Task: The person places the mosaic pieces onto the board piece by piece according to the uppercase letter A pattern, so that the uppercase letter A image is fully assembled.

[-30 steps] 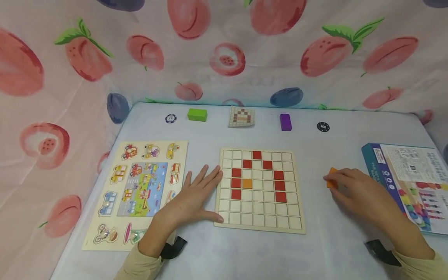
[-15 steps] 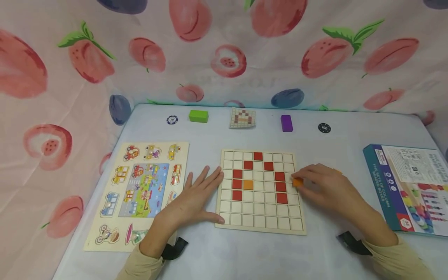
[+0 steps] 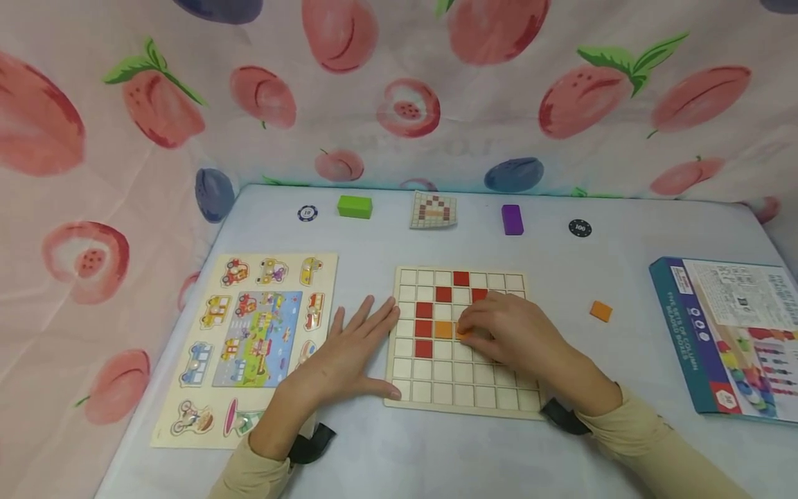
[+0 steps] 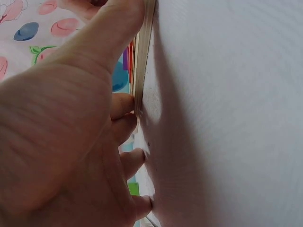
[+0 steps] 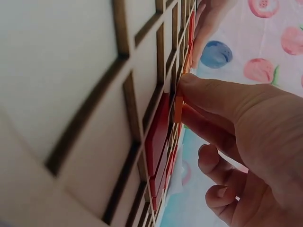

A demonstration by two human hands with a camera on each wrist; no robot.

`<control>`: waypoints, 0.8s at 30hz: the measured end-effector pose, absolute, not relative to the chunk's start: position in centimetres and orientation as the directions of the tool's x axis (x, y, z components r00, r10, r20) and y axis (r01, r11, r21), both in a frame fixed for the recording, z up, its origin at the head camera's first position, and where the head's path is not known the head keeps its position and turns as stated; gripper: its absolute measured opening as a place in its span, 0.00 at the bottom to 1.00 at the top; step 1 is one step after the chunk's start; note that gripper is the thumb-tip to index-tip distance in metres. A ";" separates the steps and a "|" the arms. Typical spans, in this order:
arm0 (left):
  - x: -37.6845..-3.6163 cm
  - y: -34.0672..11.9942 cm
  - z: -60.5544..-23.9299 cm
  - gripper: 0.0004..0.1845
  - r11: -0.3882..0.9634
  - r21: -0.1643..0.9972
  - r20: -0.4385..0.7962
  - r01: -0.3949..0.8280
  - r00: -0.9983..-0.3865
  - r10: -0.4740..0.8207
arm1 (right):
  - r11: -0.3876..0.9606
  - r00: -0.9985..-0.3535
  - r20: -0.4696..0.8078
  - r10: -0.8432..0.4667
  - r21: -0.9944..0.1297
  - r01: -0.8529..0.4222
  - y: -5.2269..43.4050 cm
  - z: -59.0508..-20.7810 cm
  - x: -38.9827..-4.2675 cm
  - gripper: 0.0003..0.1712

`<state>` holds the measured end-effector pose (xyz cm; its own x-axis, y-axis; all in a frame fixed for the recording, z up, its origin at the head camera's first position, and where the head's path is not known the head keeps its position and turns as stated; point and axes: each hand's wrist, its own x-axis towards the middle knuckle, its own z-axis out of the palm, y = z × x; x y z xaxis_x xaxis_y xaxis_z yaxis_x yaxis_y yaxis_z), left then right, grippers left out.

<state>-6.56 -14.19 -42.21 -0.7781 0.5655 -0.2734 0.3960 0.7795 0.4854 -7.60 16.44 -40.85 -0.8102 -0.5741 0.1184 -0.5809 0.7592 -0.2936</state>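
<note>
A wooden grid board (image 3: 433,392) lies mid-table with several red tiles (image 3: 424,310) and one orange tile (image 3: 443,330) set in its squares. Between thumb and fingers my right hand (image 3: 514,329) pinches a second orange tile (image 5: 178,109), held at the square just right of the first one; the right wrist view shows it edge-on against the grid. My right hand covers part of the board's right side. With fingers spread, my left hand (image 3: 339,360) rests at the board's left edge, thumb and fingertips touching it.
A loose orange tile (image 3: 601,311) lies right of the board, near a boxed set (image 3: 692,333). At left is a vehicle puzzle board (image 3: 168,388). Along the back are a pattern card (image 3: 433,210), green block (image 3: 355,206), purple block (image 3: 512,220) and two chips (image 3: 580,228).
My right hand has carried an orange tile left from beside the box onto the grid, uncovering another orange tile on the table. My left hand has stayed in place.
</note>
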 end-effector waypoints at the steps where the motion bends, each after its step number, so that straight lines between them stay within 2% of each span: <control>1: -6.6 -14.2 -42.2 0.68 0.781 0.484 -0.276 0.396 -0.778 0.565 | 0.759 -0.809 0.124 -0.574 -0.289 -0.583 16.4 -40.8 -7.6 0.07; 8: -6.6 -14.0 -42.2 0.68 0.777 0.489 -0.268 0.396 -0.779 0.566 | 0.762 -0.804 0.126 -0.581 -0.265 -0.591 16.4 -40.8 -7.4 0.08; 13: -6.5 -14.1 -42.5 0.67 0.767 0.503 -0.264 0.398 -0.774 0.575 | 0.814 -0.854 0.039 -0.520 -0.283 -0.508 17.7 -40.4 -7.1 0.08; 17: -6.5 -14.2 -42.4 0.68 0.772 0.492 -0.266 0.403 -0.774 0.574 | 0.873 -0.916 0.000 -0.402 -0.300 -0.384 20.6 -40.1 -6.9 0.11; 24: -6.6 -14.2 -42.1 0.68 0.772 0.489 -0.264 0.405 -0.775 0.574 | 0.960 -0.994 -0.045 -0.104 -0.266 -0.089 28.0 -40.7 -6.2 0.29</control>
<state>-6.62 -14.19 -42.15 -0.7748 0.5743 -0.2644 0.4054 0.7722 0.4891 -6.16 27.96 -40.72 -0.9935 -0.1043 -0.0451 -0.0887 0.9600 -0.2657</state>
